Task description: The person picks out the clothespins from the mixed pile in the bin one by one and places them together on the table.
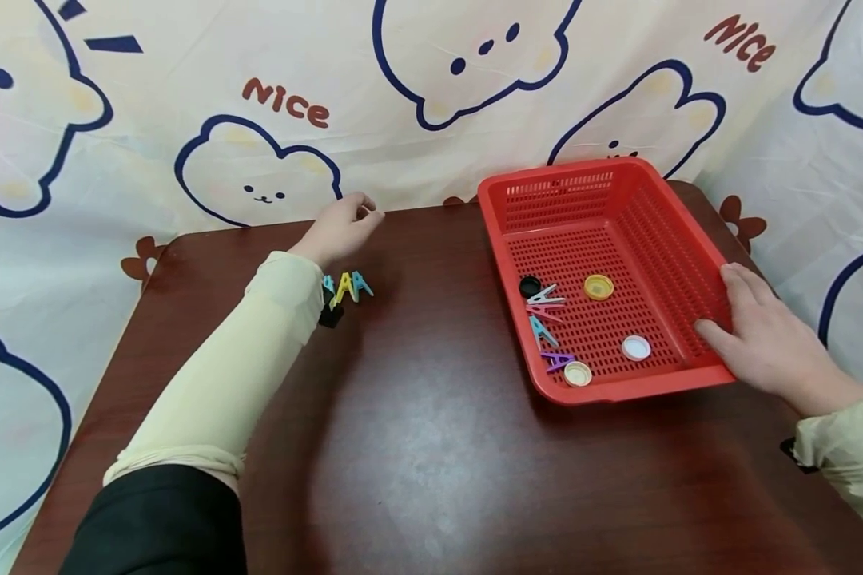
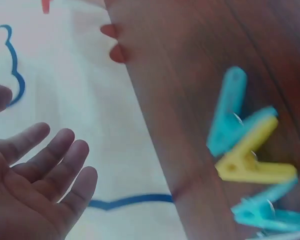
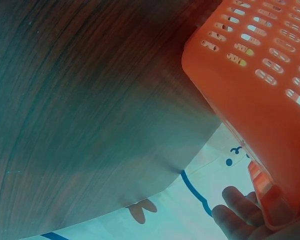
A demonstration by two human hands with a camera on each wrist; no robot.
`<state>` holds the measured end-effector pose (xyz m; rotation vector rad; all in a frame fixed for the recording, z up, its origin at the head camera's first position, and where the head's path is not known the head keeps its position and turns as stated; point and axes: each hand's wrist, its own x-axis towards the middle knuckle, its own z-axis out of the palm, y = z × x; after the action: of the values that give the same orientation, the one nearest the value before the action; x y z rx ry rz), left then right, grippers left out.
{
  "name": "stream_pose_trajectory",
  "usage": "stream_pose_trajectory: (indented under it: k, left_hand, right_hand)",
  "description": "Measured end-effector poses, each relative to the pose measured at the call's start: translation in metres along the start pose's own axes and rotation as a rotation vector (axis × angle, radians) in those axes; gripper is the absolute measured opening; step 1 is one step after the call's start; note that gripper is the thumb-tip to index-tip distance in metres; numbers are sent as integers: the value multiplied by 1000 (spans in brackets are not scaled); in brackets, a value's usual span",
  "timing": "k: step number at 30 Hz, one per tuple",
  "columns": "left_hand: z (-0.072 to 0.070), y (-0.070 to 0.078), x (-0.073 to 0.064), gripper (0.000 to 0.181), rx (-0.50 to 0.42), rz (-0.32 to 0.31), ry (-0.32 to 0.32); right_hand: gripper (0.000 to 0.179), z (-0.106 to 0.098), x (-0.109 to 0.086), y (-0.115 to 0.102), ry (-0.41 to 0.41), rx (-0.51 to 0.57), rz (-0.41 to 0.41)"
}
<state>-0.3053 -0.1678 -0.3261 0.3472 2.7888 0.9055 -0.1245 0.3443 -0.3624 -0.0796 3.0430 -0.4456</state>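
Observation:
My left hand (image 1: 341, 228) hovers near the table's back edge, holding nothing; in the left wrist view its fingers (image 2: 65, 155) are loosely spread. Below its wrist are several clothespins, among them a yellow clothespin (image 2: 257, 160) between a blue clothespin (image 2: 232, 112) and a second blue one (image 2: 265, 212). With the thumb inside and the fingers outside, my right hand (image 1: 777, 339) grips the right rim of a red plastic basket (image 1: 693, 235). Inside lie a white clothespin (image 1: 546, 296), pink clothespin (image 1: 546, 311), blue clothespin (image 1: 542, 331) and purple clothespin (image 1: 557, 362).
Also in the basket are a black cap (image 1: 529, 287), a yellow cap (image 1: 598, 287), a white cap (image 1: 636, 347) and a cream cap (image 1: 578, 374). The dark wooden table (image 1: 431, 447) meets a printed cloth (image 1: 403, 160) along its back and sides.

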Motion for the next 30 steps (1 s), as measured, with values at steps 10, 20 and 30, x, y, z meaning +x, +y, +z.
stream_pose_trajectory:
  k: [10, 20, 30]
  left_hand:
    - [6, 50, 10, 40, -204, 24, -25]
    - [30, 121, 24, 35, -283, 138, -84]
    - [74, 186, 34, 33, -201, 229, -250]
  right_hand:
    - [81, -1, 3, -3, -19, 21, -28]
    - [78, -2, 4, -6, 15, 15, -42]
    - [80, -3, -1, -2, -1, 5, -18]
